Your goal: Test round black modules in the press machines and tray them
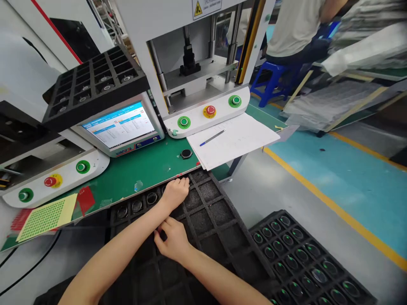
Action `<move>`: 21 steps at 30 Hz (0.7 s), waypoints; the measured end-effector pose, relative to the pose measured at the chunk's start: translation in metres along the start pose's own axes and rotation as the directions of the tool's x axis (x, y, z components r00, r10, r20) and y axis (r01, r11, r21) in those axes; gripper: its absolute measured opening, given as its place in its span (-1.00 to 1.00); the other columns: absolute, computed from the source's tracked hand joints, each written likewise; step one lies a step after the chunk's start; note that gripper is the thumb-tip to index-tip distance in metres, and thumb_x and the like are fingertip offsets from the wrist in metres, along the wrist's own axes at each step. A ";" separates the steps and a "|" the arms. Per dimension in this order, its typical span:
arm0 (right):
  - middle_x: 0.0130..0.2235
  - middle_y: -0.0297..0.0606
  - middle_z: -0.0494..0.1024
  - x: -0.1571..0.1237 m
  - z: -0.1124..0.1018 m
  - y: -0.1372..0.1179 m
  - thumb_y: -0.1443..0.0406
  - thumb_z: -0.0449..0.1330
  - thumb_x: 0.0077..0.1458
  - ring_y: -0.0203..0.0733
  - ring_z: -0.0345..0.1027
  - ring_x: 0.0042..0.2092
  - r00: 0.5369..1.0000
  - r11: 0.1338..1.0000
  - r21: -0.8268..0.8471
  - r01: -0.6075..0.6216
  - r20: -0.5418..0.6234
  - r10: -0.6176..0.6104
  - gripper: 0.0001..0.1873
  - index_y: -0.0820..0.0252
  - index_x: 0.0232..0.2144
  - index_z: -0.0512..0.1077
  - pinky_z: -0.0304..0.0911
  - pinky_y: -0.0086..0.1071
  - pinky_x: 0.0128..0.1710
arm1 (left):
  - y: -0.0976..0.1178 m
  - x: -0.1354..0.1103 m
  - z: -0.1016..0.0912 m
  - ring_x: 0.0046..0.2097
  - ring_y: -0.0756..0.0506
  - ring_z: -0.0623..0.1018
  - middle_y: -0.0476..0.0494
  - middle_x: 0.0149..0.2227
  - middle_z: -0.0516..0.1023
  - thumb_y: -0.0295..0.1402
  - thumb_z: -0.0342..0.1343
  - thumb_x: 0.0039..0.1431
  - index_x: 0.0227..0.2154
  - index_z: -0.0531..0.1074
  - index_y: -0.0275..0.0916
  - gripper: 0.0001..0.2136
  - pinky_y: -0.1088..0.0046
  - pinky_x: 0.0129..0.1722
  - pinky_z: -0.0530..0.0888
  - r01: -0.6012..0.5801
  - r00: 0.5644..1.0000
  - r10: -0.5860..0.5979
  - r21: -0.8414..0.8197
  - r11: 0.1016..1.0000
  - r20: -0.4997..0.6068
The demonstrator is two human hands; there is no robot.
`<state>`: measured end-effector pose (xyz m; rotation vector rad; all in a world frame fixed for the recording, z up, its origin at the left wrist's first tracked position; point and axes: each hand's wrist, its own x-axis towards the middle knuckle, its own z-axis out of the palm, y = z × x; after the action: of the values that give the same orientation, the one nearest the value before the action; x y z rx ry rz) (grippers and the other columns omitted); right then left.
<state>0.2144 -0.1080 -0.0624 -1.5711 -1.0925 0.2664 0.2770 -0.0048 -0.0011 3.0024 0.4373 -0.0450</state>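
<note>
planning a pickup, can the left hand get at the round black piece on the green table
Probably yes: the piece lies just beyond the left hand, on the table, and nothing visible blocks the way; whether the fingers already hold something is hidden.

This is a factory workshop. A white press machine (159, 25) with push buttons (210, 110) and a screen (119, 127) stand on the tabletop (152, 163). Foam trays (221, 212), a yellow-striped blue floor (333, 173) and a seated co-worker (295, 29) also show it.

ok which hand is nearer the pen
Left. The left hand is at the far edge of the tray, short of the pen; the right hand is farther back from it.
</note>
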 end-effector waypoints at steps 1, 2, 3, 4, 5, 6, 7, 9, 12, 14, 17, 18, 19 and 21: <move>-0.45 -0.26 0.48 0.001 0.000 0.000 0.38 0.12 -0.04 -0.19 0.41 -0.40 1.000 1.000 0.005 0.001 0.006 -0.001 -0.91 0.13 -0.54 0.32 0.32 -0.39 -0.40 | 0.000 -0.001 -0.001 -0.18 -0.13 0.61 -0.27 -0.19 0.63 -0.52 0.09 0.25 -0.14 0.52 -0.35 -0.82 0.35 -0.18 0.52 -0.015 1.000 0.015 0.014 1.000 0.016; -0.44 -0.25 0.48 0.001 0.000 0.000 0.38 0.12 -0.03 -0.18 0.42 -0.39 1.000 1.000 0.010 0.000 0.011 0.000 -0.91 0.13 -0.53 0.33 0.33 -0.39 -0.39 | -0.001 -0.002 -0.003 -0.17 -0.14 0.62 -0.29 -0.14 0.62 -0.52 0.09 0.24 -0.14 0.53 -0.32 -0.81 0.36 -0.17 0.52 -0.025 0.999 0.024 0.023 0.999 0.030; -0.43 -0.25 0.48 0.002 0.000 0.000 0.39 0.12 -0.02 -0.18 0.42 -0.38 1.000 1.000 0.015 -0.004 0.015 0.004 -0.91 0.13 -0.53 0.33 0.33 -0.39 -0.39 | -0.002 -0.002 -0.005 -0.15 -0.14 0.62 -0.28 -0.11 0.62 -0.51 0.09 0.24 -0.14 0.54 -0.29 -0.81 0.37 -0.17 0.52 -0.028 0.999 0.027 0.029 0.999 0.043; -0.43 -0.25 0.48 0.003 0.000 0.000 0.39 0.12 -0.02 -0.19 0.42 -0.38 1.000 1.000 0.019 -0.008 0.019 0.007 -0.90 0.13 -0.53 0.33 0.33 -0.39 -0.39 | -0.004 -0.002 -0.007 -0.14 -0.14 0.62 -0.25 -0.09 0.62 -0.51 0.09 0.24 -0.16 0.56 -0.25 -0.81 0.37 -0.16 0.52 -0.025 0.998 0.023 0.032 0.999 0.055; -0.43 -0.26 0.48 0.003 0.000 0.000 0.39 0.12 -0.02 -0.19 0.42 -0.38 1.000 1.000 0.023 -0.011 0.022 0.010 -0.90 0.13 -0.53 0.33 0.33 -0.39 -0.38 | -0.005 -0.002 -0.009 -0.13 -0.14 0.62 -0.22 -0.08 0.63 -0.51 0.09 0.23 -0.18 0.57 -0.22 -0.81 0.37 -0.16 0.52 -0.016 0.998 0.013 0.034 0.999 0.063; -0.43 -0.27 0.48 0.003 0.001 0.001 0.39 0.12 -0.02 -0.19 0.42 -0.39 1.000 1.000 0.026 -0.014 0.025 0.013 -0.91 0.13 -0.53 0.33 0.33 -0.39 -0.38 | -0.005 -0.001 -0.013 -0.12 -0.15 0.62 -0.19 -0.10 0.64 -0.51 0.10 0.22 -0.21 0.59 -0.20 -0.81 0.37 -0.16 0.51 -0.003 0.998 0.001 0.033 0.999 0.070; -0.43 -0.27 0.48 0.003 0.001 0.001 0.39 0.12 -0.02 -0.20 0.42 -0.39 1.000 0.999 0.028 -0.015 0.027 0.014 -0.91 0.12 -0.52 0.33 0.33 -0.39 -0.38 | -0.005 0.002 -0.017 -0.12 -0.16 0.62 -0.17 -0.14 0.65 -0.50 0.13 0.20 -0.26 0.60 -0.18 -0.83 0.37 -0.17 0.51 0.013 0.997 -0.015 0.031 0.999 0.076; -0.42 -0.27 0.48 0.003 0.002 0.000 0.39 0.12 -0.03 -0.19 0.42 -0.38 0.999 0.999 0.033 -0.012 0.033 0.011 -0.91 0.12 -0.52 0.32 0.33 -0.38 -0.38 | -0.004 0.011 -0.026 -0.18 -0.17 0.62 -0.13 -0.24 0.67 -0.45 0.17 0.17 -0.36 0.61 -0.16 -0.88 0.37 -0.23 0.49 0.057 0.995 -0.058 0.020 0.998 0.075; -0.43 -0.28 0.47 0.003 0.004 0.000 0.39 0.12 -0.02 -0.20 0.41 -0.38 0.999 0.999 0.041 0.001 0.042 -0.002 -0.91 0.11 -0.52 0.30 0.32 -0.38 -0.39 | -0.001 0.037 -0.038 -0.22 -0.17 0.60 -0.14 -0.29 0.65 -0.35 0.09 0.24 -0.37 0.59 -0.19 -0.82 0.35 -0.22 0.47 0.148 0.989 -0.148 -0.013 0.989 0.014; -0.42 -0.28 0.47 0.002 0.004 -0.001 0.39 0.11 -0.01 -0.19 0.41 -0.38 0.999 0.999 0.043 0.007 0.042 -0.009 -0.91 0.11 -0.51 0.30 0.32 -0.39 -0.39 | -0.001 0.059 -0.042 -0.08 -0.21 0.55 -0.22 -0.16 0.62 -0.35 0.05 0.27 -0.22 0.56 -0.24 -0.82 0.31 -0.11 0.44 0.194 0.979 -0.197 -0.049 0.980 -0.046; -0.42 -0.27 0.47 0.003 0.004 -0.001 0.39 0.11 -0.02 -0.19 0.42 -0.38 1.000 0.999 0.036 0.011 0.027 -0.012 -0.90 0.11 -0.51 0.29 0.31 -0.39 -0.41 | -0.002 0.090 -0.041 0.09 -0.27 0.45 -0.32 0.02 0.52 -0.40 0.19 0.18 -0.07 0.47 -0.30 -0.74 0.23 0.05 0.38 0.225 0.969 -0.237 -0.138 0.964 -0.072; -0.43 -0.27 0.47 0.004 0.004 -0.001 0.39 0.11 -0.03 -0.19 0.42 -0.38 1.000 0.999 0.034 0.013 0.021 -0.013 -0.90 0.11 -0.52 0.29 0.30 -0.40 -0.41 | -0.003 0.098 -0.039 0.09 -0.28 0.44 -0.33 0.01 0.52 -0.44 0.22 0.14 -0.07 0.47 -0.32 -0.73 0.20 0.07 0.37 0.234 0.967 -0.248 -0.178 0.956 -0.064; -0.43 -0.28 0.47 0.005 0.005 -0.001 0.39 0.11 -0.03 -0.20 0.42 -0.39 1.000 0.999 0.032 0.014 0.014 -0.015 -0.90 0.11 -0.52 0.29 0.30 -0.40 -0.41 | -0.004 0.104 -0.038 0.09 -0.27 0.45 -0.32 -0.01 0.53 -0.48 0.24 0.11 -0.10 0.48 -0.33 -0.74 0.16 0.09 0.36 0.243 0.964 -0.261 -0.223 0.944 -0.055; -0.43 -0.28 0.47 0.006 0.004 -0.001 0.40 0.12 -0.04 -0.20 0.41 -0.40 1.000 0.999 0.033 0.018 0.003 -0.018 -0.90 0.11 -0.52 0.29 0.29 -0.41 -0.42 | -0.005 0.111 -0.038 0.08 -0.26 0.47 -0.29 -0.06 0.55 -0.55 0.23 0.10 -0.16 0.48 -0.35 -0.78 0.09 0.12 0.34 0.261 0.955 -0.292 -0.327 0.908 -0.046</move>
<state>0.2144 -0.1008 -0.0610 -1.5314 -1.0993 0.2737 0.3821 0.0359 0.0314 2.6122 0.7965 0.1330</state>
